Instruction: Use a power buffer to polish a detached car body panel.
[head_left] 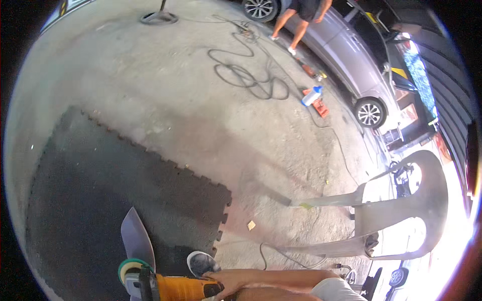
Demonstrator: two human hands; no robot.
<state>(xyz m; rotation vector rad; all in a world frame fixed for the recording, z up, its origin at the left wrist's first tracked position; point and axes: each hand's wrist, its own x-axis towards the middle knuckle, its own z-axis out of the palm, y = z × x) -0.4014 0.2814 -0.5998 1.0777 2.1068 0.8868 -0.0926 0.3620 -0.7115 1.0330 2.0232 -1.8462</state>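
Note:
At the bottom edge, my right hand (225,281) grips the rear end of an orange angle polisher (180,288). The polisher has a metal gear head, a black side handle and a pad (131,270) with a green rim. That pad overlaps the lower part of a smooth grey curved panel (136,237) with a pointed tip; whether they touch I cannot tell. Black interlocking foam mat (105,188) spreads beneath the panel. A dark shoe with a white edge (200,262) is near the mat's border, beside the polisher. My left hand is out of view.
A plastic chair (399,222) stands to the right, near a cable (293,259). Farther off, a coiled hose (244,77), a white bottle with a blue cap (311,97) and a red tool (321,109) lie on concrete. A person (299,26) stands beside a silver car (339,45).

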